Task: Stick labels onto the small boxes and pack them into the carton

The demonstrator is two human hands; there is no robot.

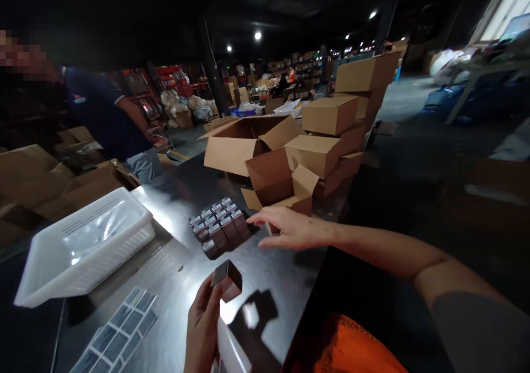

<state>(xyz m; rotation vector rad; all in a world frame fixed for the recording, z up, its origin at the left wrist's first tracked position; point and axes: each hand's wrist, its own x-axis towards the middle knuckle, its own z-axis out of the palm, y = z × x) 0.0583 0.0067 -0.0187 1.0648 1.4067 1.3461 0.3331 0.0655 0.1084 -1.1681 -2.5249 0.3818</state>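
Observation:
My left hand [202, 312] grips a small dark box [227, 281] between thumb and fingers, above the metal table. A white sheet [232, 348] hangs just below that hand; whether the hand holds it too, I cannot tell. My right hand [285, 228] reaches in from the right with its fingers apart, its fingertips beside a block of several small dark boxes [219, 227] set in rows. Something small and pale shows under its fingers, too indistinct to name. Sheets of grey rectangular labels [124, 326] lie at the lower left.
A white plastic basket [89, 251] holding clear plastic stands on the left of the table [174, 307]. Open cardboard boxes [277, 180] and stacked closed cartons [331, 116] line the far right side. A person in a dark shirt [101, 111] stands across the table.

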